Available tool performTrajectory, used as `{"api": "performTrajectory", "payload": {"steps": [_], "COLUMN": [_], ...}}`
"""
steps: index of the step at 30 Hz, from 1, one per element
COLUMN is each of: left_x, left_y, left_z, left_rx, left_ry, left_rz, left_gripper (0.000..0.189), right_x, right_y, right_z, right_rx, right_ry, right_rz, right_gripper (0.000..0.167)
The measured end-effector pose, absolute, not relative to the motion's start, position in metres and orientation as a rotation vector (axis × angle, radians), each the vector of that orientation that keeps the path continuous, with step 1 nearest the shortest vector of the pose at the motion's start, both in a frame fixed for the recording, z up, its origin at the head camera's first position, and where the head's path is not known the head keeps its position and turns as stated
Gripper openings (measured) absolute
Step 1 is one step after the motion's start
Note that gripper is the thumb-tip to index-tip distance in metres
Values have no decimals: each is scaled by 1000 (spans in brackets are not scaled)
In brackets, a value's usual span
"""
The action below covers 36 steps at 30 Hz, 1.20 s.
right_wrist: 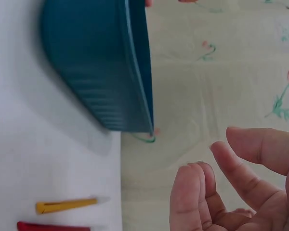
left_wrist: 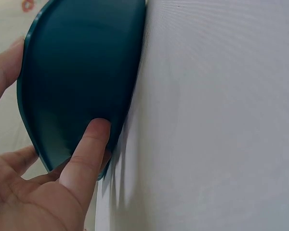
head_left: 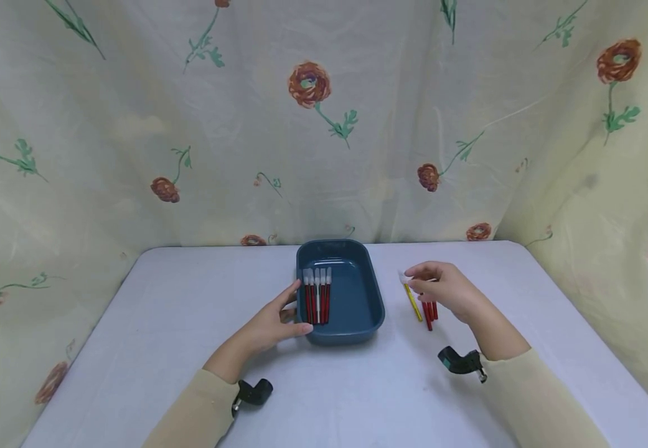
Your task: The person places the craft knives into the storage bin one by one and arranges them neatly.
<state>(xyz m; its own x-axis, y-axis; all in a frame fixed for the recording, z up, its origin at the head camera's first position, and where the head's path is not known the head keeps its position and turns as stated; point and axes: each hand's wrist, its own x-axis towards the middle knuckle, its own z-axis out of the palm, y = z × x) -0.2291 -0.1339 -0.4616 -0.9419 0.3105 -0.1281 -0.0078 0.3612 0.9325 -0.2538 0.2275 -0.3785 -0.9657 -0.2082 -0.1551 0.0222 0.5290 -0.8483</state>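
Note:
At the left side of a dark teal tray (head_left: 352, 339), my left hand (head_left: 270, 323) grips the front left corner, its thumb (left_wrist: 89, 149) along the outer wall and its fingers at the side and rim. Several slim red sticks with whitish tips (head_left: 317, 305) lie side by side in the tray's left part. My right hand (head_left: 444, 289) hovers over the table right of the tray, fingers loosely bent and holding nothing. Below it lie a yellow stick with a whitish tip (head_left: 412, 302) and several red sticks (head_left: 427, 314), partly hidden by the hand in the head view.
The tray stands near the far edge of a white-covered table (head_left: 200, 298). A flower-patterned curtain (head_left: 234, 124) hangs behind the table and along its sides. Each wrist carries a small black camera mount (head_left: 460, 361).

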Motion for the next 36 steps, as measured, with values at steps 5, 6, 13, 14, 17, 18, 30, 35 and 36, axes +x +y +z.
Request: {"api": "performTrajectory", "payload": {"steps": [5, 6, 13, 14, 17, 18, 30, 35, 36], "left_x": [-229, -229, -228, -228, -228, -228, -228, -227, -227], "left_y": [-134, -134, -133, -133, -133, -133, -132, -132, -132], "left_z": [-461, -461, -461, -461, -460, -460, -460, -459, -459], "left_rx": [277, 274, 259, 258, 253, 253, 260, 268, 268], "left_ry": [2343, 2341, 2358, 2360, 2367, 2370, 2382, 2365, 2363], "left_rz": [1604, 1606, 1599, 1599, 1594, 1593, 1583, 1600, 1603], "left_gripper": [103, 103, 102, 102, 102, 102, 102, 101, 101], "right_x": [-255, -255, -260, -261, -262, -262, -274, -278, -279], "right_y": [240, 243, 257, 259, 263, 264, 276, 277, 277], "right_z": [-388, -390, -407, -409, -414, -415, -438, -442, -443], "right_rx": [-111, -98, -23, -17, 8, 23, 100, 149, 154], "right_ry": [2546, 2545, 2529, 2526, 2531, 2535, 2592, 2606, 2608], "right_rz": [-1404, -1407, -1416, -1422, -1434, -1433, -1389, -1328, -1318], "right_gripper": [35, 35, 39, 39, 38, 38, 32, 31, 31]}}
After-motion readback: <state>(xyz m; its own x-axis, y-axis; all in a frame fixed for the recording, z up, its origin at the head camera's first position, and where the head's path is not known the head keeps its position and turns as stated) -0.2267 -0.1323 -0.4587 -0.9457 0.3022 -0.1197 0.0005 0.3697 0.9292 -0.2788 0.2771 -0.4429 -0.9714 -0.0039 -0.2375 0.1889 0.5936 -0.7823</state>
